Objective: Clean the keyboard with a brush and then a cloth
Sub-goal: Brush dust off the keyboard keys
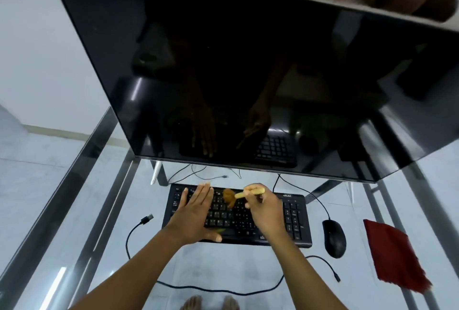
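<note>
Our left hand (196,213) lies flat, fingers straight, pinning the keyboard (293,215) to the glass bench (104,210) so it can't slide. Our right hand (267,213) pinches the brush (238,195), bristles on the upper keys. The red cloth (392,255) waits at right.

Left grip (196,215) and right grip (267,213) are bare hands on forearms bare to the lower frame edge; two bare feet (192,303) show below.
</note>
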Available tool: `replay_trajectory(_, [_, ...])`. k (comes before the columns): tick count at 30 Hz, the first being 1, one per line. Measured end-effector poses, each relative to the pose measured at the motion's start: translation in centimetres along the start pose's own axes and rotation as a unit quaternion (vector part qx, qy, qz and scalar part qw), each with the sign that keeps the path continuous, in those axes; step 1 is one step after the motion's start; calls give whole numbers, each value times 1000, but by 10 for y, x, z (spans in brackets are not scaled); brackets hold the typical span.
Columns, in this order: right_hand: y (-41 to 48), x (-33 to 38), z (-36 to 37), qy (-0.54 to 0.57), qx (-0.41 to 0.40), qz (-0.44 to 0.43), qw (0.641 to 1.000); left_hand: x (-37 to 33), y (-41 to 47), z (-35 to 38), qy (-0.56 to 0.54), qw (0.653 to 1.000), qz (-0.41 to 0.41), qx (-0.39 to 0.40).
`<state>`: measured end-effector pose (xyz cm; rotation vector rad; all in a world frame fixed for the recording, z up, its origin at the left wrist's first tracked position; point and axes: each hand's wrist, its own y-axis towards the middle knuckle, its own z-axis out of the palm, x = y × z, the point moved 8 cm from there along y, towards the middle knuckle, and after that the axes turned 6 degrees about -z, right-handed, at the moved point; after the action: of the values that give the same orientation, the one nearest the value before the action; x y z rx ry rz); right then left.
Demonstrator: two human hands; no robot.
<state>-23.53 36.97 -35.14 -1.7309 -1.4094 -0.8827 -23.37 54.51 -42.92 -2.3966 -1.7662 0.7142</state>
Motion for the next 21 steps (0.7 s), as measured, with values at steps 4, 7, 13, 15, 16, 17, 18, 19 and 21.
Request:
replay_trajectory(4, [-11,-12,6,11,90,29,995,0,-2,-3,8,1000,-3,8])
replay_trajectory(7, [-8,-11,-38,-47,-83,-32,995,0,-3,-4,16,1000,-4,8])
replay_trajectory(13, [-3,-25,-32,-29,26,13,999,2,-3,-3,38,999,-2,1])
replay_trajectory(15, [-2,-25,-51,-29,-69,5,997,3,-3,-3,38,999,-2,-5])
replay_trajectory(16, [-2,-25,-46,9,-45,15,999,3,-4,-4,41,999,-2,-4])
replay_trajectory(17, [-4,-27,-32,34,24,31,999,2,-4,-4,45,999,-2,-1])
replay_trajectory(18, [-9,-29,-20,29,90,37,995,2,-4,-4,46,999,-3,-1])
replay_trajectory(19, [-11,-30,-17,3,104,29,994,1,-4,-5,48,999,-4,0])
replay_trajectory(21, [-9,-25,-37,-59,-18,-29,998,-1,-4,-5,49,999,-9,5])
